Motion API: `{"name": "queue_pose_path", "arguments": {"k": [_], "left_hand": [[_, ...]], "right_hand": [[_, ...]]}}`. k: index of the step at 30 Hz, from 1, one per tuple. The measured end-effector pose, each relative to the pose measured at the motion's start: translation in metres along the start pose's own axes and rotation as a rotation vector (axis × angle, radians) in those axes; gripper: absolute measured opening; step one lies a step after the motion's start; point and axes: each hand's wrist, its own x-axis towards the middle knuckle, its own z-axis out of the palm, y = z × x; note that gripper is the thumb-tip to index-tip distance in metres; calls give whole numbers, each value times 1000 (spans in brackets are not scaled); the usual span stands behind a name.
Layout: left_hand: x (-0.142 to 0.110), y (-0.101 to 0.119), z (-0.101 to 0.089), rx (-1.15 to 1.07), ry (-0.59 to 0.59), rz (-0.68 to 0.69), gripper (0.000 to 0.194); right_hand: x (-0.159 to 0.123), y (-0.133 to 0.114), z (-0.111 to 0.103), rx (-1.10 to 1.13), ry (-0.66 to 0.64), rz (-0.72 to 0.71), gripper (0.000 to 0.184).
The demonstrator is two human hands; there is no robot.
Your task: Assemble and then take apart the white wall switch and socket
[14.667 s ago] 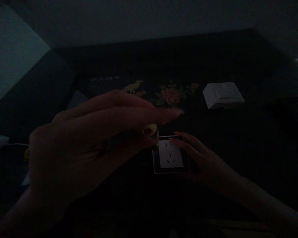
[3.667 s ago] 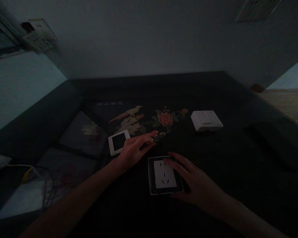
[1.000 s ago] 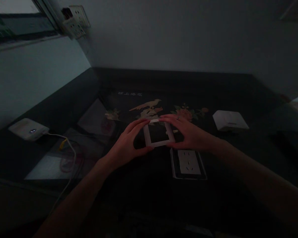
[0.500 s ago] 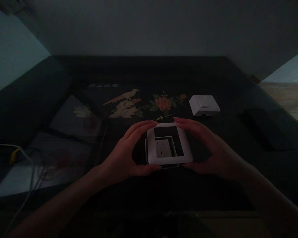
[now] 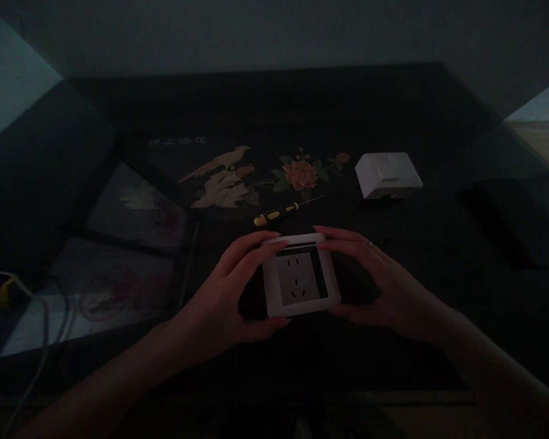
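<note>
A white square socket frame is gripped between both hands, close above the dark tabletop. My left hand holds its left side, fingers along the far edge and thumb at the near edge. On the opposite side my right hand grips it the same way, with a ring on one finger. Through the frame's opening shows a white wall socket with several slots; a dark gap runs along its far and right sides. Whether the two parts touch is hard to tell in the dim light.
Beyond the hands lies a black and yellow screwdriver. A white box-shaped part sits at the back right. Farther right is a dark flat object. A pale cable with a yellow tag runs along the left.
Both hands have brought the frame left and over the socket, whose slots now show more fully through the opening. The view has shifted, and the screwdriver's handle is now visible.
</note>
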Motion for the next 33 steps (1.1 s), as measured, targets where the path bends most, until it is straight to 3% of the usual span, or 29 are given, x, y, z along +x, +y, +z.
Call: {"name": "queue_pose_path", "arguments": {"k": [7,12,24,33], "left_hand": [[-5,-4,6,68,-135,-20,96],[-7,-5,8,53,-170,-56,101],[-9,-3,5,109,-261,-132,100],[-9,-3,6,93,-246,-95,101]], "right_hand": [[-3,-3,3,-83,-96,53,72],[-5,-3,5,-118,-146,104,77],[-2,-7,4,-149,-154,61,70],[-2,-3,5,-189,-107,-13,70]]}}
